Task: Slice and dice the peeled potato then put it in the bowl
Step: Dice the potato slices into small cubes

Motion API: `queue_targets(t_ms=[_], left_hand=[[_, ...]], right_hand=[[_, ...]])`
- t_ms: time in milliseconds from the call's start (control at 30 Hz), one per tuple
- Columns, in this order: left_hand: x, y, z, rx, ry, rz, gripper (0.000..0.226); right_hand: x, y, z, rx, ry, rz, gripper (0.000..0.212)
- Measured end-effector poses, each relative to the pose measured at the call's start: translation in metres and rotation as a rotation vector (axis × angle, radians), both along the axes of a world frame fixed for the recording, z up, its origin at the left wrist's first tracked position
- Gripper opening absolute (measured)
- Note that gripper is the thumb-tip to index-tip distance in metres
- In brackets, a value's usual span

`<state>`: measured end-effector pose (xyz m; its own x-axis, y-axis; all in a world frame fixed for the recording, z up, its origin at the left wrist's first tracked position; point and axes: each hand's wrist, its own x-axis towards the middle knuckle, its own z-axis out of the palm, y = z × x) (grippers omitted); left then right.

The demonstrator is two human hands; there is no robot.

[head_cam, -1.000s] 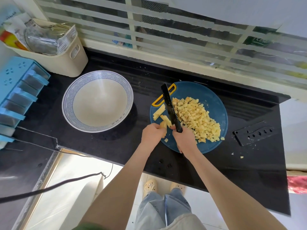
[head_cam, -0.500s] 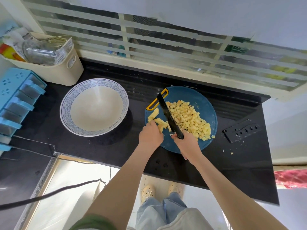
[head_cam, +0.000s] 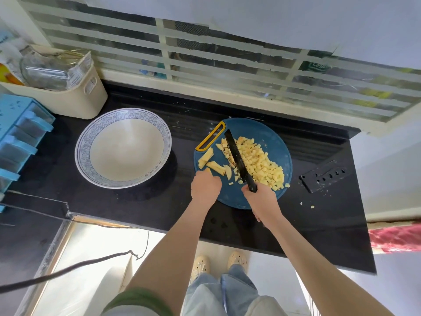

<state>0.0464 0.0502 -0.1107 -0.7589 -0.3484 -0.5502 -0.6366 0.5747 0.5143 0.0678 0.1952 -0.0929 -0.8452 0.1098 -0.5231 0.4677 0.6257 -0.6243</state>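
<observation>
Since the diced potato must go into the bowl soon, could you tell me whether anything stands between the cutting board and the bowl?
Nothing visible does: only bare black counter lies between the blue cutting board and the bowl to its left.

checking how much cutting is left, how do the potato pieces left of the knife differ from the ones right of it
The strips left of the knife are long and few, lying apart; the diced pile right of it is small cubes, many, heaped together. Both are pale yellow and lie on the blue board.
</observation>
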Motion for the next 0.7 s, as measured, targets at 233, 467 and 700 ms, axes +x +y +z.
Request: queue_targets(t_ms=[233,467,700], left_hand=[[-0.023,0.010,-0.002,0.019,-0.010,0.094,0.064],[-0.030,0.025,-0.014,-0.109,-0.030,0.080,0.073],[-0.032,0.034,-0.012,-0.294,-0.009,-0.065,0.075]], right_hand=[[-0.004,0.002,-0.002,0.067,0.031,0.027,0.017],[-0.013,0.010,-0.004,0.087,0.064,0.032,0.016],[-0.016,0.016,-0.009,0.083,0.064,0.039,0.021]])
